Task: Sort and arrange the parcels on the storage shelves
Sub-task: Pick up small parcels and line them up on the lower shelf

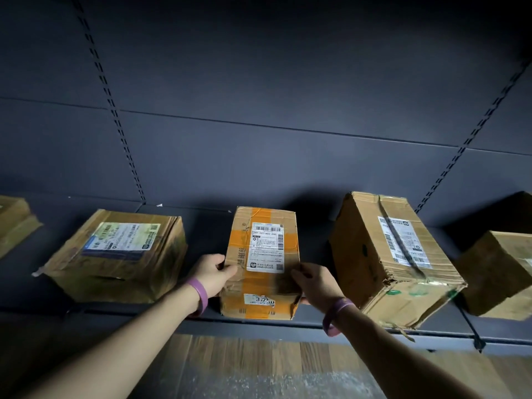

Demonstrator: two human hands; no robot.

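The left grip [211, 273] and the right grip [315, 280] were clamped on the sides of the small box [260, 263]. It was crinkly brown cardboard with orange tape and a white label, on the dark metal shelf [259, 327] between a flat box [115, 254] and a tall torn box [388, 260].

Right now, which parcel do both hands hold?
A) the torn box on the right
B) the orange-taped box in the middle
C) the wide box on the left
B: the left hand and right hand grip opposite sides of the orange-taped box on the shelf.
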